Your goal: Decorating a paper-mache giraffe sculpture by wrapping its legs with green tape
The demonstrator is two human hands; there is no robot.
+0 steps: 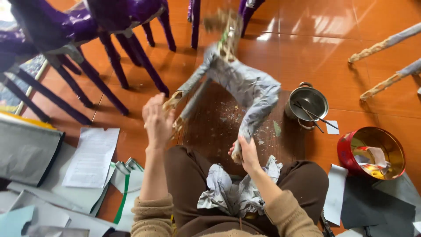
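Observation:
A four-legged animal figure (239, 81) wrapped in grey paper stands on a dark board (210, 127) in front of me. My right hand (246, 151) grips the end of its near right leg. My left hand (157, 120) is raised with fingers spread beside the figure's straw-wrapped left legs (173, 103), touching or just off them; it holds nothing. A heap of crumpled grey paper (234, 191) lies on my lap between my knees. The figure's upper part is blurred.
Several purple figures (105, 26) stand at the back left. A metal pot (309, 103) with sticks sits right of the board, a red round tin (372, 151) beyond it. Loose paper sheets (90, 156) lie left. Two more wrapped legs (386, 44) show top right.

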